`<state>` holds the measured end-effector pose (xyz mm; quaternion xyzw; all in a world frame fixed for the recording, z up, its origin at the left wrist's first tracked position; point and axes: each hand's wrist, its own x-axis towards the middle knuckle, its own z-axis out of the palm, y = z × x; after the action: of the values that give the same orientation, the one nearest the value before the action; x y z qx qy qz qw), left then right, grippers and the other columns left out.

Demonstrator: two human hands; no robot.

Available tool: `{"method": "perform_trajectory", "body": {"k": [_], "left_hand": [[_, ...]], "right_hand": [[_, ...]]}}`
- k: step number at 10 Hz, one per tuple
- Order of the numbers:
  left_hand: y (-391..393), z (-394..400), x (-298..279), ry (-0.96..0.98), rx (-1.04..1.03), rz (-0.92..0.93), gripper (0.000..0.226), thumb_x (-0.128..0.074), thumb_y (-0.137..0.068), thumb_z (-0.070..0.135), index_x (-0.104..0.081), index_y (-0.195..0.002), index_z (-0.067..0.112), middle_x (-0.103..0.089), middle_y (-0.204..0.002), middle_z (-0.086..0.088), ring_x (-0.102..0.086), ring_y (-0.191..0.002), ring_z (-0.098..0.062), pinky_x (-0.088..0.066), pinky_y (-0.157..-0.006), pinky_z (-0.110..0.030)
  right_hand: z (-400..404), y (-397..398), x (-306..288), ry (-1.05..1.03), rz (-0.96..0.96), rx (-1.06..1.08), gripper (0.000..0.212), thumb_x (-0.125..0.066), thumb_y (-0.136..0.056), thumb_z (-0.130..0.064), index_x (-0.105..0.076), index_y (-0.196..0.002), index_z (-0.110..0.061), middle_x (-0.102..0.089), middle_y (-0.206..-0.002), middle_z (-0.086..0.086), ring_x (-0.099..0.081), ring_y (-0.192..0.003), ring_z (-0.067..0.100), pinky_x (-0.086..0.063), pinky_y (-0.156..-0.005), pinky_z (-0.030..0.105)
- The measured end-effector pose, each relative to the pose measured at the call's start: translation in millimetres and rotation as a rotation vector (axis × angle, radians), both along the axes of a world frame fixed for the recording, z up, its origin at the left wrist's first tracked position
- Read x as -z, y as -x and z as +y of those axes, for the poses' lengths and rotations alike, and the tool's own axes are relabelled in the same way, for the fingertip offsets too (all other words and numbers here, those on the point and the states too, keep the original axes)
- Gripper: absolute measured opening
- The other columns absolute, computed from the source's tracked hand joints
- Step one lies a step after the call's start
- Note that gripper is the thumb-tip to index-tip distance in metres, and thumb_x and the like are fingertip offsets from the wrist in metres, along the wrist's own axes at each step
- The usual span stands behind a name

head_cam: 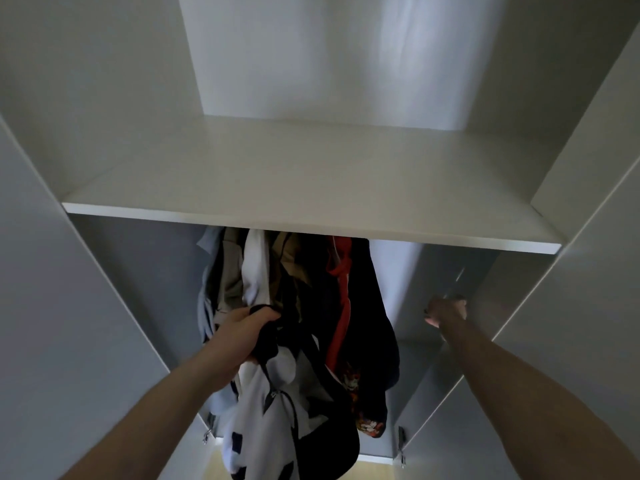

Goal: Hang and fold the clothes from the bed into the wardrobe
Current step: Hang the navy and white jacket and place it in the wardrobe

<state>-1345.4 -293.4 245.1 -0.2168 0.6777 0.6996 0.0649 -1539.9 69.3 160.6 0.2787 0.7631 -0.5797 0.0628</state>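
Both forearms reach up into wardrobe [104, 306]. Left hand [242, 327] fisted on black-and-white garment [277, 410] under shelf [311, 188], beside hung clothes [311, 278]. Right hand [446, 311] curled at right panel; grip unclear. No readable text.

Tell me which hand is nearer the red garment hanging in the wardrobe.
Left. The left hand grips a black-and-white garment just left of the red garment; the right hand is farther off, at the wardrobe's right side.
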Motion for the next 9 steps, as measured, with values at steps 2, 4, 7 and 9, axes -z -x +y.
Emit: {"method": "perform_trajectory", "body": {"k": [2, 4, 7, 9], "left_hand": [[9, 5, 2, 0.017, -0.001, -0.016, 0.029, -0.063, -0.094, 0.024, -0.071, -0.106, -0.001, -0.060, -0.062, -0.007, -0.057, -0.050, -0.019, -0.041, -0.049, -0.028], [12, 13, -2, 0.035, -0.001, -0.046, 0.026, -0.064, -0.095, 0.023, -0.070, -0.105, 0.000, -0.061, -0.060, -0.005, -0.057, -0.049, -0.018, -0.040, -0.044, -0.024], [4, 19, -9, 0.040, 0.108, -0.044, 0.016, -0.063, -0.096, 0.022, -0.069, -0.089, 0.009, -0.061, -0.058, -0.002, -0.056, -0.046, -0.013, -0.038, -0.041, -0.023], [-13, 13, -9, 0.046, 0.241, -0.065, 0.020, -0.058, -0.099, 0.019, -0.065, -0.087, 0.005, -0.059, -0.059, -0.006, -0.055, -0.044, -0.013, -0.038, -0.041, -0.021]], "right_hand": [[-6, 19, -2, 0.035, 0.114, -0.012, 0.044, -0.048, -0.100, 0.000, -0.044, -0.144, -0.004, -0.056, -0.105, 0.015, -0.060, -0.073, 0.024, -0.060, -0.054, 0.029], [-25, 22, -9, 0.058, 0.195, 0.099, 0.028, -0.043, -0.101, -0.001, -0.063, -0.117, -0.011, -0.064, -0.099, 0.023, -0.060, -0.062, 0.026, -0.061, -0.077, 0.048], [-31, -32, -7, -0.019, 0.207, -0.020, 0.029, -0.041, -0.101, -0.004, -0.068, -0.107, -0.014, -0.063, -0.086, 0.019, -0.056, -0.059, 0.025, -0.056, -0.067, 0.040], [-35, -113, 8, -0.005, 0.219, -0.059, 0.017, -0.051, -0.103, -0.007, -0.067, -0.106, -0.009, -0.069, -0.073, 0.012, -0.055, -0.050, 0.021, -0.046, -0.054, 0.032]]}}
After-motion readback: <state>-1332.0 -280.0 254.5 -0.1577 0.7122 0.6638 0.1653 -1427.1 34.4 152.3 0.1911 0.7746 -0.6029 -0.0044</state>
